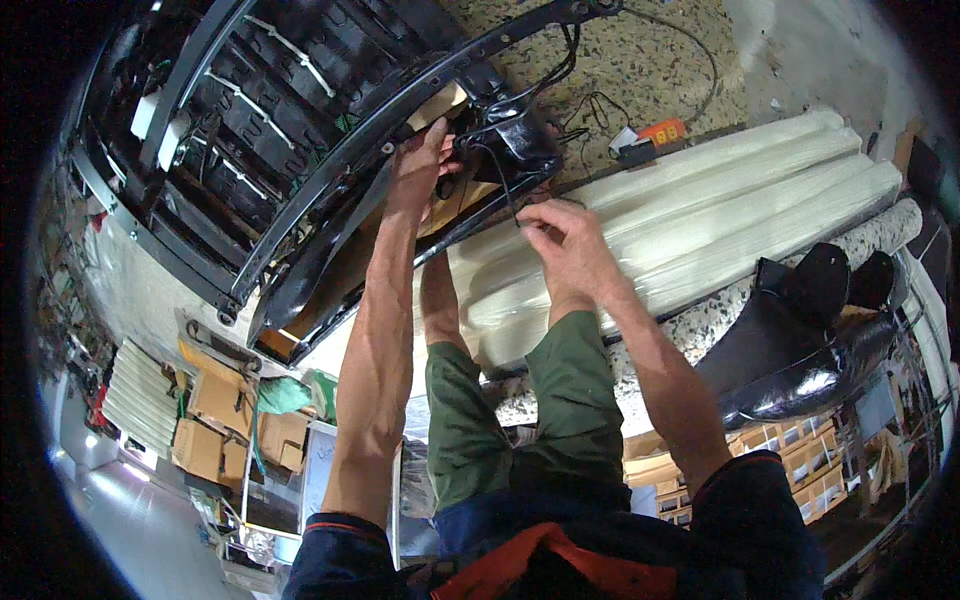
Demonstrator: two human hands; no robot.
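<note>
Fingers half curled, the left hand (425, 165) reached past the edge of a black metal frame (345, 147) with springs — whether it gripped anything, I couldn't tell. Just outside that edge the right hand (570, 243) pinched a thin black cable (506, 185), with open room above long cream rolls (700, 210).

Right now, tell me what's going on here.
The person's right hand has a thin black cable in a pinching grip, beside a black metal frame. The left hand is at the frame's near side; exactly what it touches is unclear. An orange socket block lies farther off.
</note>
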